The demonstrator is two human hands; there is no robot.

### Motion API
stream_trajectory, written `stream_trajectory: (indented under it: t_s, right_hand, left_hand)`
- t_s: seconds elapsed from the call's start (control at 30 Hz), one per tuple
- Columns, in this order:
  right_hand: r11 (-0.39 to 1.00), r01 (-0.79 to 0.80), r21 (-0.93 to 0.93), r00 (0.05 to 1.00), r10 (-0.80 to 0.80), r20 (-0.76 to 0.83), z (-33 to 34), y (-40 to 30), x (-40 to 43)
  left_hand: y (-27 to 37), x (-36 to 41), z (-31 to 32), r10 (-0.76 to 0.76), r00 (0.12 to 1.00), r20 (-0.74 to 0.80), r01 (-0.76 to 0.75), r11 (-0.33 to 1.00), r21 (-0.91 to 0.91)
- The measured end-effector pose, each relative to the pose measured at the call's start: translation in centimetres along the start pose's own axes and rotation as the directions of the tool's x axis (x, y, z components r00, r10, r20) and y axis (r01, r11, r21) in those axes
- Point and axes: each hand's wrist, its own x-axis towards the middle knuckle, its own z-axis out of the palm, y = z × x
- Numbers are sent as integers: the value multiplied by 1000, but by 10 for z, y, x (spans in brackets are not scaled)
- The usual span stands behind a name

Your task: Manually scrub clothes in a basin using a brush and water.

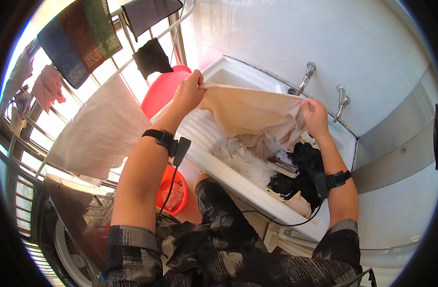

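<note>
A wet beige cloth (251,107) is stretched between my two hands above a white laundry sink (237,201). My left hand (190,91) pinches its upper left corner, over the sink's ribbed washboard slope (194,125). At the other end, my right hand (315,116) grips the upper right corner, in front of the taps. The cloth's lower part hangs down into soapy suds (237,161). Below it, a scrubbing brush (283,166) lies bristles sideways against black clothing (307,165). A folded cream cloth (296,203) rests at the sink's near rim.
Two metal taps (307,77) (342,102) project from the tiled wall. A red bucket (183,206) holding pink cloth stands on the floor by my knee. A pink basin (161,89) leans left of the sink. Laundry, including a pale sheet (100,125), hangs along the window rail.
</note>
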Motion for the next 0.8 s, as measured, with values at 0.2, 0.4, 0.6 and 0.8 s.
stream_trajectory:
  t_s: [0.2, 0.4, 0.6, 0.8]
  right_hand:
    - [954, 232, -192, 881, -122, 457, -17, 12, -32]
    - [917, 244, -316, 320, 232, 919, -30, -7, -66]
    - [915, 284, -285, 255, 214, 943, 2, -7, -68]
    - [738, 495, -459, 465, 221, 857, 49, -17, -87]
  left_hand:
    - [-46, -48, 0, -8, 850, 527, -316, 792, 522]
    - [-67, -57, -14, -107, 739, 666, -430, 685, 588]
    - [-70, -57, -20, -46, 791, 610, -422, 681, 598]
    - [-36, -56, -25, -78, 930, 359, -41, 949, 314]
